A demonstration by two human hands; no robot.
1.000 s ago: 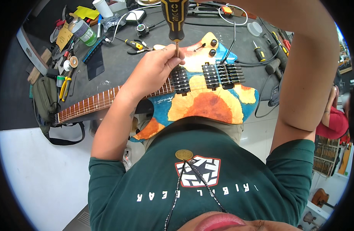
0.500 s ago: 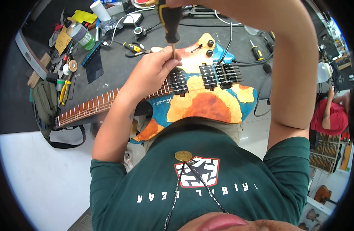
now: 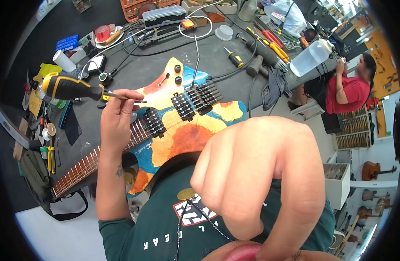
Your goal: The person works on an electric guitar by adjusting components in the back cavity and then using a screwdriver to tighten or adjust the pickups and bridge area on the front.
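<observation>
Left hand (image 3: 117,115) grips screwdriver (image 3: 78,89) above guitar (image 3: 174,126) — upper edge.

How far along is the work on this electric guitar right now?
The multicoloured electric guitar lies on the bench with strings, pickups and knobs fitted. The left hand holds a yellow and black screwdriver lifted sideways, its tip off the guitar, so no screw is being turned now. The right hand is raised close to the camera, apparently empty. More tools lie on the workbench. Whether any screws are left cannot be told.
</observation>
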